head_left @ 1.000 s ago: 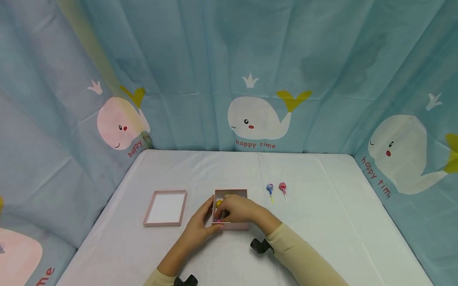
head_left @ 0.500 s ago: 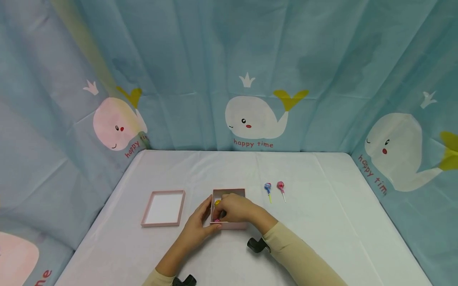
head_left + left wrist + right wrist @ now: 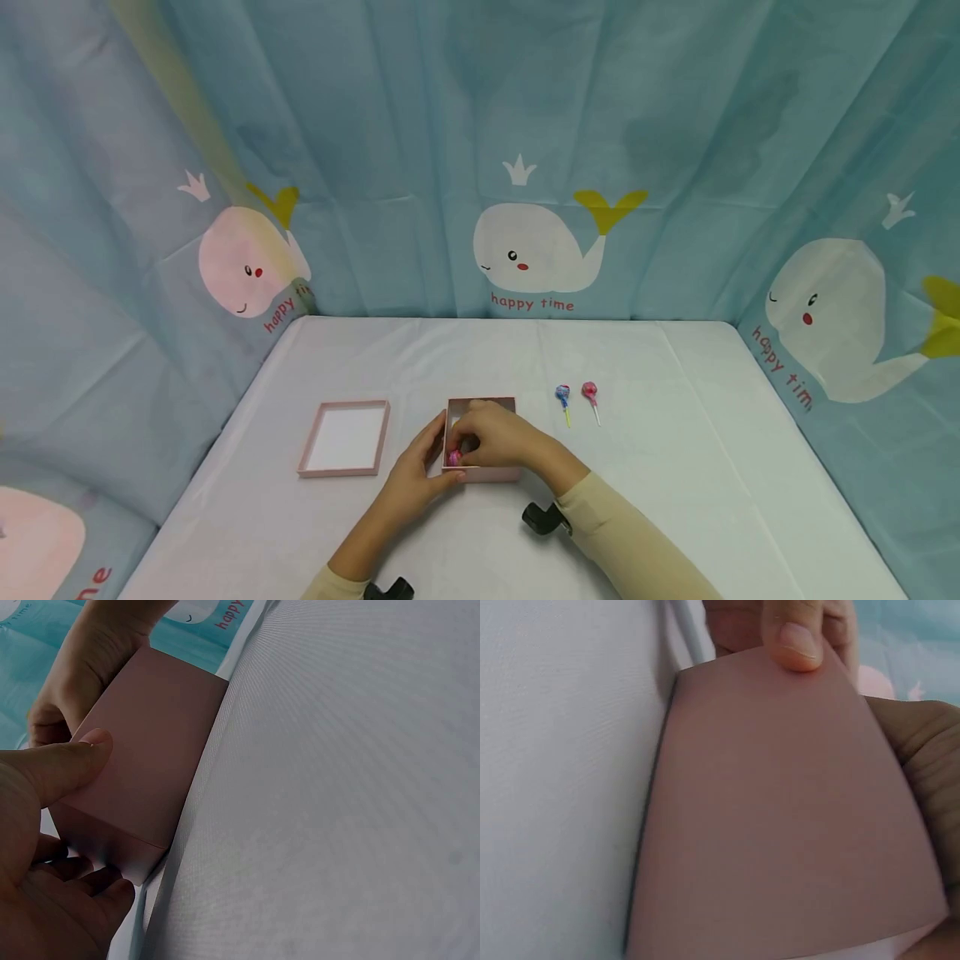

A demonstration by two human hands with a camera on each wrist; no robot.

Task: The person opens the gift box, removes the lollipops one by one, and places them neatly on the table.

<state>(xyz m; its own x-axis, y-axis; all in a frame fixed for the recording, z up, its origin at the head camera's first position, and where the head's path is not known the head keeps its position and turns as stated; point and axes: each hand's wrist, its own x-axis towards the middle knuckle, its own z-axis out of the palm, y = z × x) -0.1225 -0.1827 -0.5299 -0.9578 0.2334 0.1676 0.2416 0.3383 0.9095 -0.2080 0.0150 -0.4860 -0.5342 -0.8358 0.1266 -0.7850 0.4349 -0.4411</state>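
Observation:
A small open pink box (image 3: 491, 474) stands on the white table. My left hand (image 3: 412, 477) grips its front left corner, with the thumb (image 3: 84, 761) on the front wall and the other fingers at the left side. My right hand (image 3: 498, 437) reaches into the box with curled fingers. At its fingertips shows the pink wrapped head of a lollipop (image 3: 454, 457), which it seems to pinch; the stick is hidden. The box (image 3: 780, 802) hides the right fingertips in the right wrist view.
Left of the box lies its shallow pink-rimmed lid (image 3: 347, 437), white inside up. A blue lollipop (image 3: 563, 395) and another pink lollipop (image 3: 590, 392) lie on the table to the right. A whale-print curtain (image 3: 420, 167) hangs behind.
Inside the box my right hand has shifted slightly, now covering the yellow candy seen earlier. More of the pink lollipop's head shows. The left hand keeps its hold on the box.

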